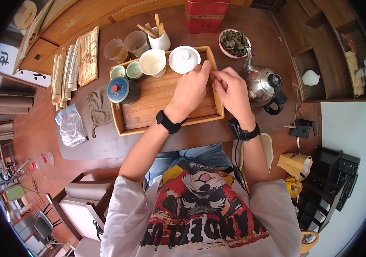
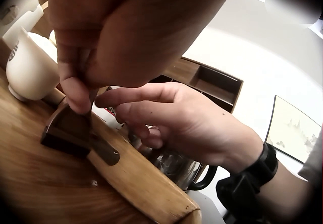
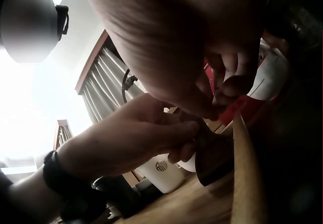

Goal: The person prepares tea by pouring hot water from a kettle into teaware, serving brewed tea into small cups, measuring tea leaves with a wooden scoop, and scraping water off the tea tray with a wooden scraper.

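Observation:
My left hand pinches a dark brown wedge-shaped piece over the right side of the wooden tray. Its lower end is close over the tray floor, beside the slot in the rim. My right hand is at the tray's right rim, fingers bent, its fingertips right by the top of the piece; whether they grip it I cannot tell. On the tray are a white lidded bowl, a cream pouring cup, two small green cups and a blue-lidded jar.
A steel kettle stands right of the tray, a bowl of dark leaves behind it. Clear cups, a holder of wooden tools and a red tin stand behind the tray. At left lie rolled scrolls, a cloth and a plastic bag.

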A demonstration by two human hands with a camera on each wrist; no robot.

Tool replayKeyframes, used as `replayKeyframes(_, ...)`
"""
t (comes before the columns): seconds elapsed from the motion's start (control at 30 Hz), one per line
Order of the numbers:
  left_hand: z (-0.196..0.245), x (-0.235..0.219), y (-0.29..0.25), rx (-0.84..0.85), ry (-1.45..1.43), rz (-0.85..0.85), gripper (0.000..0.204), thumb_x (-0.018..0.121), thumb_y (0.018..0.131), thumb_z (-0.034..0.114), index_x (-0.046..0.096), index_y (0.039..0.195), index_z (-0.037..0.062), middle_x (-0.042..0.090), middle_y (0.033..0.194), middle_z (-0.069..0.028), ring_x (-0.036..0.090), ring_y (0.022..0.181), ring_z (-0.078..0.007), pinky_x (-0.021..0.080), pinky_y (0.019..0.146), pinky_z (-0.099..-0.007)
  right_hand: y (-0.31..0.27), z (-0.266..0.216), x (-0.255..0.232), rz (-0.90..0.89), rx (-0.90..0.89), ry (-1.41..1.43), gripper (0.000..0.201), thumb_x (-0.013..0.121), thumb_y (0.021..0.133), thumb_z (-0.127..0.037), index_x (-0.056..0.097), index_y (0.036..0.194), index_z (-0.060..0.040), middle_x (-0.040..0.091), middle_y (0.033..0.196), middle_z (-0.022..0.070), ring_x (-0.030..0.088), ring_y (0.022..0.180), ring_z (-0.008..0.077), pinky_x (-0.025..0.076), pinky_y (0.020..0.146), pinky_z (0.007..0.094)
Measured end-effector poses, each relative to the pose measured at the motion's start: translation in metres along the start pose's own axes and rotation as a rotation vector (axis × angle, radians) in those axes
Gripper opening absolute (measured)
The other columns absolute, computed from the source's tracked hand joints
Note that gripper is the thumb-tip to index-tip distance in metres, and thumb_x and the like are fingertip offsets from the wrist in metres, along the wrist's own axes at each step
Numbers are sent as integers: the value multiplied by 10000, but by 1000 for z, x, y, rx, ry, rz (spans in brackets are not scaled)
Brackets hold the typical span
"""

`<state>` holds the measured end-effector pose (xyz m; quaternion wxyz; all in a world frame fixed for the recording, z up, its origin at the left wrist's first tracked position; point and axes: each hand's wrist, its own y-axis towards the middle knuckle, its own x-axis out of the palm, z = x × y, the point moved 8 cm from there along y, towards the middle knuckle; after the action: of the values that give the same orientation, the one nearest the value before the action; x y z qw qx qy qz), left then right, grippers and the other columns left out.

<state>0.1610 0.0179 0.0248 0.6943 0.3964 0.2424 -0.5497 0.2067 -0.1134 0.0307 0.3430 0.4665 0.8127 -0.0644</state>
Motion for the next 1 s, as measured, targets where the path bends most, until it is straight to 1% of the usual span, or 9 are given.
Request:
replayKeyframes(0.17,12,-6,-8,70,60,-5,383,709,816,-119,532,1131,6,722,975,-238,757,847,-460,639,686,-527,16,8,15,-99,-84,-139,118,770,944,-54,808,1053,-26,668,955,148,709,833,375,573,763,488)
replayKeyframes(0.23,8,-5,-10,9,-2,-2,355,615,860,-141,566,1169,25,719,983,-257,717,889,-510,597,722,-575,21,9,18,-103,-96,-138,95,790,936,-77,813,1014,-28,669,956,145,711,850,382,574,772,500)
replayKeyframes(0.43,8,-9,-15,43,-13,-14,215,613,889,-98,625,1083,-6,727,956,-236,736,854,-466,610,709,-550,22,7,21,-122,-179,-288,59,805,897,-74,791,925,-24,654,937,115,703,918,342,581,789,484)
replayKeyframes(0.53,16,-4,-31,82,18,-65,199,615,891,-71,649,1079,-17,730,970,-224,734,845,-452,612,710,-531,9,0,21,-140,-258,-340,63,808,865,-66,786,915,-35,640,919,101,691,948,318,585,793,472)
replayKeyframes(0.63,30,-11,-50,119,-42,-36,227,624,880,-56,660,1100,-20,724,983,-216,727,860,-445,611,728,-520,-11,-5,17,-183,-264,-322,91,806,839,-53,791,928,-41,634,909,92,687,952,305,589,790,463)
replayKeyframes(0.67,31,-7,-57,99,-51,-87,240,631,862,-52,660,1096,-13,714,986,-208,724,887,-429,610,747,-515,-20,-11,14,-212,-273,-326,112,799,835,-37,797,948,-38,636,911,92,688,950,304,590,790,457)
replayKeyframes(0.8,49,-9,-79,149,-113,-66,248,639,845,-51,660,1088,-6,704,970,-197,725,898,-412,610,760,-511,-52,-18,9,-241,-209,-279,158,784,838,-10,810,990,-45,641,909,94,683,935,308,590,789,449)
replayKeyframes(0.9,54,-8,-80,151,-95,-141,238,654,842,-42,665,1077,-8,720,972,-199,732,884,-405,613,758,-502,-49,-20,9,-297,-208,-290,123,786,838,-17,791,961,-29,640,906,105,685,943,319,587,789,459)
replayKeyframes(1.0,35,-14,-58,84,-40,-93,210,647,863,-53,672,1068,-16,725,935,-214,744,862,-416,621,738,-501,-20,-23,7,-271,-261,-300,73,787,858,-37,759,923,-18,651,908,122,688,943,350,582,783,478)
